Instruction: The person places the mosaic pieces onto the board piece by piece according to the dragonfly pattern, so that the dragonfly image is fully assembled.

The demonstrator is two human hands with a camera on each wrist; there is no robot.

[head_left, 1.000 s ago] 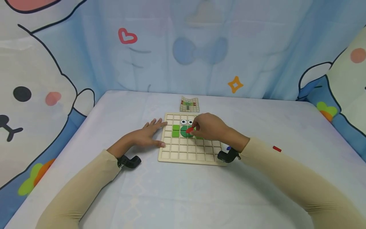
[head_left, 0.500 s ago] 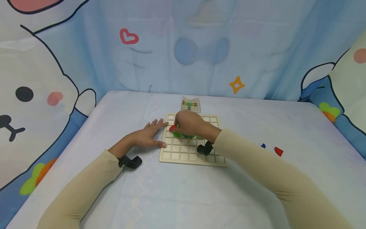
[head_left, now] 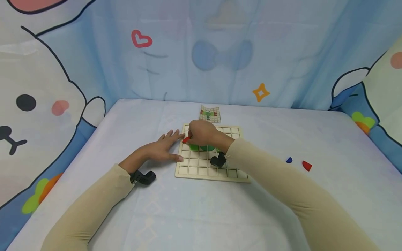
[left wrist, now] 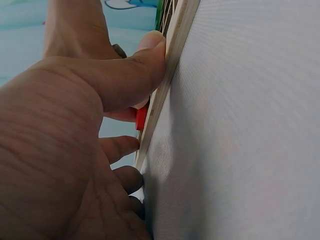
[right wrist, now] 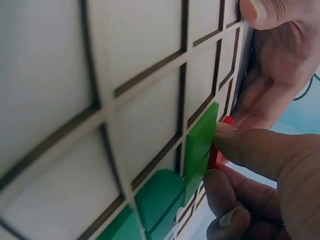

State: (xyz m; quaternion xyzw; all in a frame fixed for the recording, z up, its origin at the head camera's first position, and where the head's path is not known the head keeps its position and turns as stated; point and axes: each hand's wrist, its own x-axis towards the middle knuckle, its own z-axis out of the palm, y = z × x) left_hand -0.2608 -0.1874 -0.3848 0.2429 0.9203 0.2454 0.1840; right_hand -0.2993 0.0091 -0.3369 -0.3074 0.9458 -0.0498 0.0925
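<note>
A wooden grid board point(head_left: 201, 170) lies on the table, with light green square tiles point(right wrist: 200, 145) and dark green rounded tiles point(right wrist: 160, 197) set in its cells. My right hand point(head_left: 204, 133) reaches across the board to its left side and pinches a red tile point(head_left: 186, 139) between thumb and fingers, right beside the light green tiles. My left hand point(head_left: 161, 148) lies spread at the board's left edge; its thumb point(left wrist: 152, 45) and fingertips touch the rim. In the left wrist view the red tile shows just past my left thumb. The right hand hides the board's upper middle.
Behind the board stands a small pattern card point(head_left: 209, 114) with a coloured figure on a grid. To the right on the white tablecloth point(head_left: 270, 216) lie a blue rounded tile point(head_left: 289, 160) and another red tile point(head_left: 307, 165). A printed curtain point(head_left: 176, 52) hangs behind the table.
My right hand has carried the red tile leftward across the board, from the dark green tiles to the left edge. My left hand has stayed at the rim.
</note>
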